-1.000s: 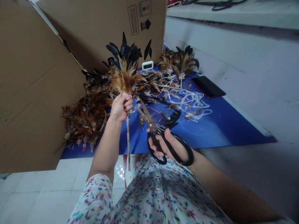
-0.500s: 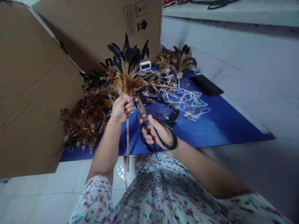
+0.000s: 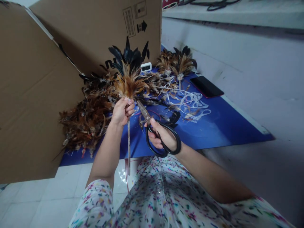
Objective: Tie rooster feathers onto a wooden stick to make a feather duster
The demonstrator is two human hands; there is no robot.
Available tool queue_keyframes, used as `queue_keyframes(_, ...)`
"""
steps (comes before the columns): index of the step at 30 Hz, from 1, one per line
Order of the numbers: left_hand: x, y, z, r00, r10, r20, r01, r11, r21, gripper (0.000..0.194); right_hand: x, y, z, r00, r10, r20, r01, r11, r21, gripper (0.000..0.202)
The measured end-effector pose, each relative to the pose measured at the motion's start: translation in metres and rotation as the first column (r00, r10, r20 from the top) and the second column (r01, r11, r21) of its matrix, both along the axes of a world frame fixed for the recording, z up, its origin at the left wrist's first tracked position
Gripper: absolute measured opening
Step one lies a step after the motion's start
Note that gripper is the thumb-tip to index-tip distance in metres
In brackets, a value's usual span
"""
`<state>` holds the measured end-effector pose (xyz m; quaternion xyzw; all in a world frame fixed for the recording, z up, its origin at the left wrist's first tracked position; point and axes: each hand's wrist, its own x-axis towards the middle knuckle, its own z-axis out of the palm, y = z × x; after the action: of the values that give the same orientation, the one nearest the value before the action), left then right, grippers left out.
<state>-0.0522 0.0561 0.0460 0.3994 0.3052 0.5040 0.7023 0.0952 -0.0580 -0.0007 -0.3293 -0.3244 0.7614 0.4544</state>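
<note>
My left hand (image 3: 123,110) is closed around the neck of a feather duster (image 3: 129,83), just under its feathers. Tan feathers ring the base and long black ones rise above; its thin stick (image 3: 129,142) hangs down past the table edge. My right hand (image 3: 163,136) grips a pair of scissors (image 3: 144,113) with large black loop handles. The blades look closed together and point up and left, their tips close to the base of the feathers. Whether the tips touch the duster I cannot tell.
Brown feathers (image 3: 87,120) lie heaped on the left of the blue table (image 3: 213,126). White plastic strips (image 3: 193,103), a phone (image 3: 206,86), a small white digital display (image 3: 146,67) and another feather bundle (image 3: 182,65) lie farther back. Cardboard (image 3: 95,28) stands behind and left.
The scissors' handles have swung closer together as my right hand closed, and the blades have come together. My left hand keeps its hold on the duster. The view has shifted slightly.
</note>
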Motion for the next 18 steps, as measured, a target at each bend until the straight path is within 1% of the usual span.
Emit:
queue_keyframes(3,-0.001,0.001,0.0,1.0,0.003,0.012,-0.003,1.0,-0.006,0.026,0.01,-0.007,0.005,0.996,-0.013,0.093,0.01,0.999,0.038,0.059)
queue_keyframes(5,-0.002,0.002,0.0,1.0,0.006,0.02,-0.006,1.0,-0.008,0.026,0.024,-0.014,0.01,0.965,-0.063,0.255,0.039,0.994,0.101,0.056)
queue_keyframes(6,-0.003,0.002,0.0,1.0,0.008,0.022,-0.008,1.0,-0.01,0.026,0.034,-0.018,0.013,0.921,-0.11,0.375,0.056,0.987,0.152,0.053)
queue_keyframes(7,-0.003,0.003,0.0,1.0,0.013,0.023,-0.012,1.0,-0.012,0.026,0.045,-0.022,0.015,0.848,-0.156,0.507,0.047,0.974,0.22,0.05)
queue_keyframes(8,-0.003,0.003,0.0,1.0,0.019,0.022,-0.019,1.0,-0.013,0.026,0.058,-0.026,0.016,0.75,-0.221,0.623,0.032,0.953,0.301,0.047)
queue_keyframes(9,-0.003,0.003,0.001,0.999,0.027,0.021,-0.027,1.0,-0.014,0.026,0.071,-0.029,0.016,0.631,-0.303,0.714,0.012,0.924,0.382,0.044)
queue_keyframes(10,-0.004,0.004,0.001,0.999,0.033,0.02,-0.033,0.999,-0.014,0.026,0.084,-0.031,0.014,0.51,-0.337,0.791,-0.048,0.907,0.418,0.043)
queue_keyframes(11,-0.004,0.004,0.002,0.999,0.038,0.019,-0.038,0.999,-0.014,0.026,0.098,-0.032,0.012,0.389,-0.352,0.851,-0.103,0.902,0.42,0.043)
queue_keyframes(12,-0.004,0.004,0.003,0.999,0.04,0.02,-0.04,0.999,-0.013,0.026,0.111,-0.033,0.009,0.284,-0.359,0.889,-0.153,0.898,0.412,0.042)
queue_keyframes(13,-0.005,0.004,0.003,0.999,0.042,0.022,-0.042,0.999,-0.01,0.026,0.123,-0.033,0.004,0.199,-0.37,0.908,-0.199,0.892,0.407,0.043)
queue_keyframes(16,-0.005,0.004,0.004,0.998,0.052,0.024,-0.052,0.999,-0.009,0.025,0.152,-0.032,-0.009,0.057,-0.422,0.905,-0.333,0.846,0.416,0.05)
queue_keyframes(18,-0.006,0.004,0.003,0.998,0.057,0.021,-0.056,0.998,-0.014,0.025,0.165,-0.029,-0.016,0.007,-0.437,0.899,-0.407,0.82,0.402,0.052)
